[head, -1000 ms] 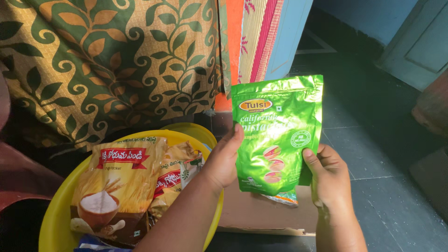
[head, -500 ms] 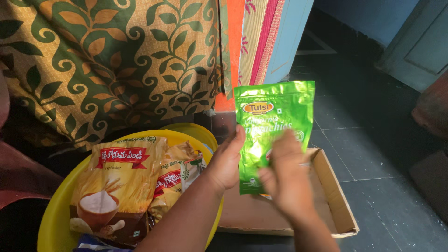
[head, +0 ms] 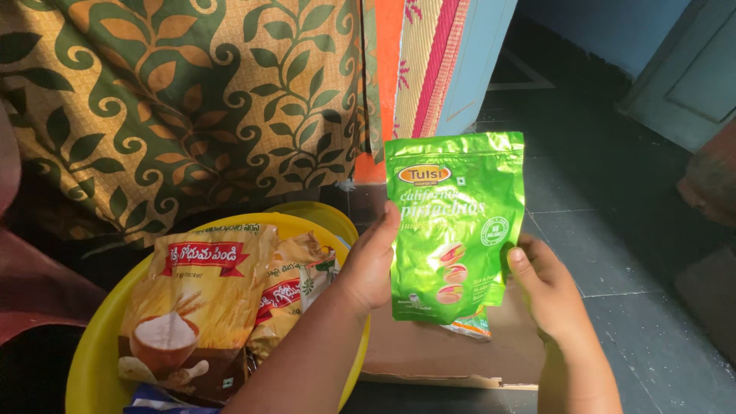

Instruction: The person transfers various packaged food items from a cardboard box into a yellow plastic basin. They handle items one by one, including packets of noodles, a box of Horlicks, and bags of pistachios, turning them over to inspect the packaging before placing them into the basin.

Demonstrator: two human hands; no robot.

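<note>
Both hands hold a shiny green foil snack pouch [head: 454, 222] upright w/ its front to the camera, left hand [head: 371, 264] pinching its 9 o'clock edge, right hand [head: 546, 287] its 3 o'clock edge, above a flat brown cardboard box [head: 452, 354], at 3 o'clock of a round yellow plastic tub [head: 96, 356] w/ flour packets; looks like the inspecting step, needing a steady two-handed grip.

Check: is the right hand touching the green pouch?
Touching. The head view shows the right hand with its thumb pressed on the green pouch at its right edge.
</note>
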